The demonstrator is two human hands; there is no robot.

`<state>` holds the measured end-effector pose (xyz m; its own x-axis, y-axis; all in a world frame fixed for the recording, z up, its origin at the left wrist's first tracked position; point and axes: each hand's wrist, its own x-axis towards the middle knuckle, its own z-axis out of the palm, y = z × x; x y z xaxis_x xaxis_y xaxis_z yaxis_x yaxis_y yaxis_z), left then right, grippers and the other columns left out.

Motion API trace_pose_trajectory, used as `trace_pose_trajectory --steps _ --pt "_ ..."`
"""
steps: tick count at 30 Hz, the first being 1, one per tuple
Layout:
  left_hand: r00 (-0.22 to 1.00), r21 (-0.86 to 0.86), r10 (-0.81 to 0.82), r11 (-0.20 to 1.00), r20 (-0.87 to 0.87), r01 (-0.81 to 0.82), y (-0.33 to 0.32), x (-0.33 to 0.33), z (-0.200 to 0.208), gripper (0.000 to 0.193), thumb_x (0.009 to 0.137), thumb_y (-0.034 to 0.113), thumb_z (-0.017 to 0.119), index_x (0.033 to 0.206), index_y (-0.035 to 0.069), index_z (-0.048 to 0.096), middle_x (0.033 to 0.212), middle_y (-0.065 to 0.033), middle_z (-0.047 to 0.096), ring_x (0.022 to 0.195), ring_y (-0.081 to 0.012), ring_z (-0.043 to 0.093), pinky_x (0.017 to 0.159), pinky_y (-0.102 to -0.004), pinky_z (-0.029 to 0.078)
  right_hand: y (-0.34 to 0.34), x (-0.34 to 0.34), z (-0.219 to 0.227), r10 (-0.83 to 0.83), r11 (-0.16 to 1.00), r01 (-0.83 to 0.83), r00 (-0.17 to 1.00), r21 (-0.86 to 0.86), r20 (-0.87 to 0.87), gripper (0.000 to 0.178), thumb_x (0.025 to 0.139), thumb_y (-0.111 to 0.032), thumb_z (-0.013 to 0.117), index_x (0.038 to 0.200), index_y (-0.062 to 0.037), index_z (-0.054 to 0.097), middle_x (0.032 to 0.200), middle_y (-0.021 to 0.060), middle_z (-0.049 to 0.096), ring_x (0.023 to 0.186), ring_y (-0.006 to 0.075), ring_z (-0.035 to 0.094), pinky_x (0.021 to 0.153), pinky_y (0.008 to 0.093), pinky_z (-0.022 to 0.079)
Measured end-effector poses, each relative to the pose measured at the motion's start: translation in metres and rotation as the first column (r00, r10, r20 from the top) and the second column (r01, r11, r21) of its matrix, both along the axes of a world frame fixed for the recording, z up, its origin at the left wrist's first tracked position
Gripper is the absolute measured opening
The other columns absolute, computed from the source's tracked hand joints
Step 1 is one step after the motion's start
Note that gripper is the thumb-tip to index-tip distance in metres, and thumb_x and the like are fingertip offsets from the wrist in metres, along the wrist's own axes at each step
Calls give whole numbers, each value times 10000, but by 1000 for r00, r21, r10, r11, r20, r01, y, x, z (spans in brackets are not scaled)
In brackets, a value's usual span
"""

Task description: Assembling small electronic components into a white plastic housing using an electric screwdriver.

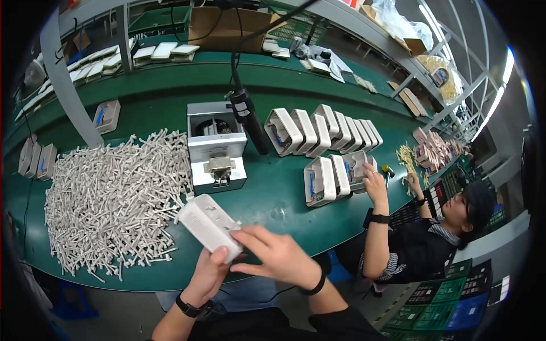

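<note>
A white plastic housing (209, 224) with a perforated long face is tilted above the table's front edge. My left hand (209, 275) grips its lower end, the thumb lying across the near corner. Fingertips of my right hand (278, 253) touch the housing's right edge, beside a small white plastic part (235, 225); the thumb stays apart below. Just beyond the housing's far end lies a large heap of white peg-like plastic parts (116, 199). Whether the small part is fixed to the housing I cannot tell.
A white-and-grey bench machine (217, 150) stands ahead, with a black cylindrical tool (248, 122) hanging beside it. Rows of white housings (310, 133) line the right side of the green table (267, 219). A co-worker (409, 244) reaches in from the right, one hand at a housing.
</note>
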<state>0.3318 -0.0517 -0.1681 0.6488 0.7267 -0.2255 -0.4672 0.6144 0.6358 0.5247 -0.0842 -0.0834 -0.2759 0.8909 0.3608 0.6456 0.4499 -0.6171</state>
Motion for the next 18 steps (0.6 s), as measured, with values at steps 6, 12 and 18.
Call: trace_pose_trajectory --steps 6,12,18 --pt "974 50 -157 985 -166 167 7 19 15 656 1082 357 604 1581 -10 387 1519 -173 543 1327 -259 605 1106 -412 503 -21 5 -36 -393 917 397 915 28 -92 410 809 -90 881 1172 -1 713 1020 129 700 831 253 735 667 319 640" --pt "721 649 190 623 -667 436 120 -40 85 454 1079 277 628 1417 -26 607 1258 -121 744 1053 -156 706 923 -332 568 -41 93 -70 -830 526 848 495 -67 -257 226 991 -33 714 1187 61 652 945 82 691 823 140 709 655 278 603" --pt "-7 765 794 587 -607 265 361 -145 40 647 873 384 748 1160 -189 656 1108 -296 751 1035 -350 754 928 -431 586 -13 94 -83 -793 547 830 474 -105 -382 291 1028 -65 706 1267 73 615 985 105 713 808 141 714 636 263 585"
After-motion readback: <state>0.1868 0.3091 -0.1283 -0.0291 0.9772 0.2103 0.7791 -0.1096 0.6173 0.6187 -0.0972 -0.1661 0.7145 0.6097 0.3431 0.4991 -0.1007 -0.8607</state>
